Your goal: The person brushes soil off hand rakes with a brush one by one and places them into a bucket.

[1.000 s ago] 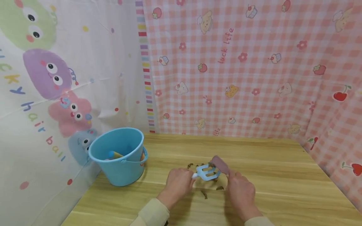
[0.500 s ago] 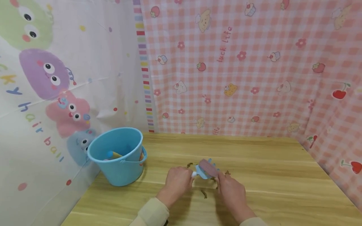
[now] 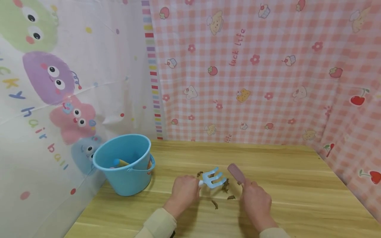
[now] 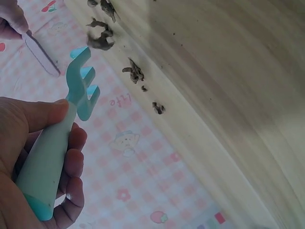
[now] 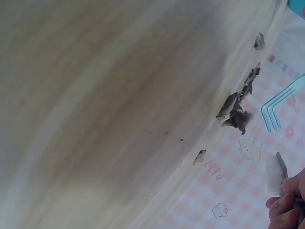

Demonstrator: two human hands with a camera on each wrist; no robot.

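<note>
My left hand (image 3: 185, 191) grips the pale handle of a small blue hand fork (image 3: 207, 181). In the left wrist view, its fingers and thumb wrap the handle (image 4: 50, 155), and the tines stand above the table. My right hand (image 3: 256, 202) holds a mauve, flat-bladed tool like a small trowel (image 3: 236, 172), its blade raised and apart from the fork. Between and below the two tools lie several brown, curled, dry-looking scraps (image 3: 226, 185). The right wrist view shows the main clump (image 5: 237, 114) on the table, and the right fingers (image 5: 286, 217) at its lower right edge.
A light blue bucket (image 3: 131, 180) with a yellow and blue item (image 3: 121, 162) inside stands at the left of the wood-grain table (image 3: 291, 185). A pink checked cloth (image 3: 256, 79) hangs behind and on the right, a white printed cloth (image 3: 119, 82) on the left.
The trowel-like tool first swung left over the fork, then moved back right, clear of it. The fork shifted slightly left. Some scraps now lie in a clump by its tines.
</note>
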